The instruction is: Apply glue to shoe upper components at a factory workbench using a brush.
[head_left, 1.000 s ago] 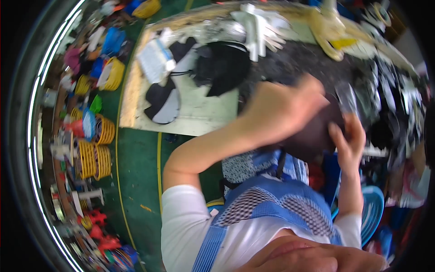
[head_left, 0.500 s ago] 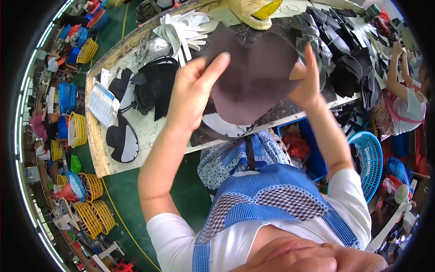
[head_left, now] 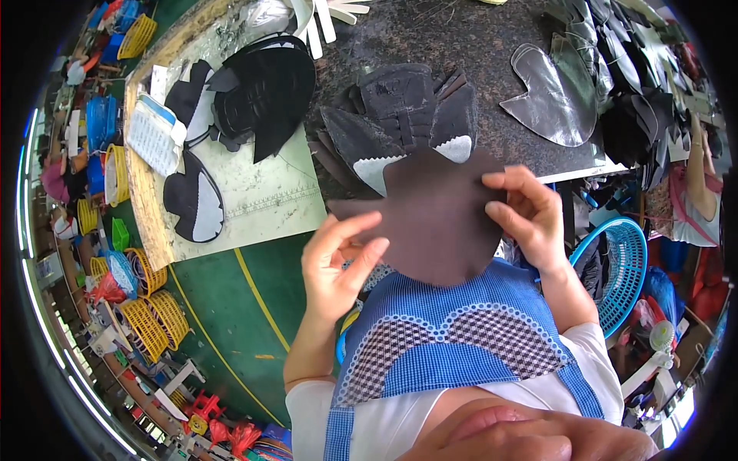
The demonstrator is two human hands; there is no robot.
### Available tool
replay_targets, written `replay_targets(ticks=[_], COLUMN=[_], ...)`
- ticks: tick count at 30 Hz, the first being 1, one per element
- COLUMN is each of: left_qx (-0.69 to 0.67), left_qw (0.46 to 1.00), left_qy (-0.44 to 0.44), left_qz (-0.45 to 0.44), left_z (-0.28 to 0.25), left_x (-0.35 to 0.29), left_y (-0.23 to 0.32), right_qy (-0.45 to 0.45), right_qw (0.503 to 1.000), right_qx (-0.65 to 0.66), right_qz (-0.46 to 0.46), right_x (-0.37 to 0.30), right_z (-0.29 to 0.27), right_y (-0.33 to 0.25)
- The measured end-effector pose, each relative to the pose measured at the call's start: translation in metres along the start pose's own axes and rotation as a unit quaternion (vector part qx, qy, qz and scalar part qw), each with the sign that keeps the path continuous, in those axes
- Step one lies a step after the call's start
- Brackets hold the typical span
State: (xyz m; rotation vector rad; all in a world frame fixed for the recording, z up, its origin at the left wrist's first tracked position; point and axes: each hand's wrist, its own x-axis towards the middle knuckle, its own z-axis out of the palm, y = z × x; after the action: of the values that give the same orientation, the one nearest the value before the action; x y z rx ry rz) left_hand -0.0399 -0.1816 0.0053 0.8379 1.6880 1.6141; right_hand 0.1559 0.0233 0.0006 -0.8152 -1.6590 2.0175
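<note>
A dark brown, rounded cut piece of thin sheet material (head_left: 442, 219) is held face up above my lap, just in front of the table. My right hand (head_left: 534, 219) has its thumb and forefinger on the piece's right edge. At the opposite edge, my left hand (head_left: 338, 261) has its thumb and forefinger apart, the tips right beside the material. A narrow pointed part of the piece stretches left above that hand. Behind it on the table lies a stack of black shoe-upper pieces (head_left: 396, 96) with pale grey zigzag-edged patches, partly covered by the brown piece.
Black pieces (head_left: 265, 92) and a written paper pad (head_left: 156, 134) lie on the table's left. A shiny dark cut piece (head_left: 553, 96) rests at the right, near heaped black pieces (head_left: 630, 115). A blue basket (head_left: 623, 273) stands to my right. Another person (head_left: 696, 200) is at far right.
The brown piece has come down and nearer to me, and is turned differently. Both hands have lowered with it. The black stack behind it now shows.
</note>
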Motion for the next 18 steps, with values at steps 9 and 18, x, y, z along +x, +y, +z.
replay_targets(ticks=[9, 18], left_qx=[0.021, 0.02], left_qw=[0.998, 0.995], left_qy=[0.05, 0.091], left_qz=[0.038, 0.035], left_z=[-0.011, -0.012], left_x=[0.086, 0.08], left_y=[-0.021, -0.052], right_qy=[0.094, 0.113], right_qw=[0.988, 0.985], right_qx=[-0.067, -0.093], right_qz=[-0.106, -0.093], right_x=[0.058, 0.056], right_z=[0.016, 0.026], right_y=[0.015, 0.035])
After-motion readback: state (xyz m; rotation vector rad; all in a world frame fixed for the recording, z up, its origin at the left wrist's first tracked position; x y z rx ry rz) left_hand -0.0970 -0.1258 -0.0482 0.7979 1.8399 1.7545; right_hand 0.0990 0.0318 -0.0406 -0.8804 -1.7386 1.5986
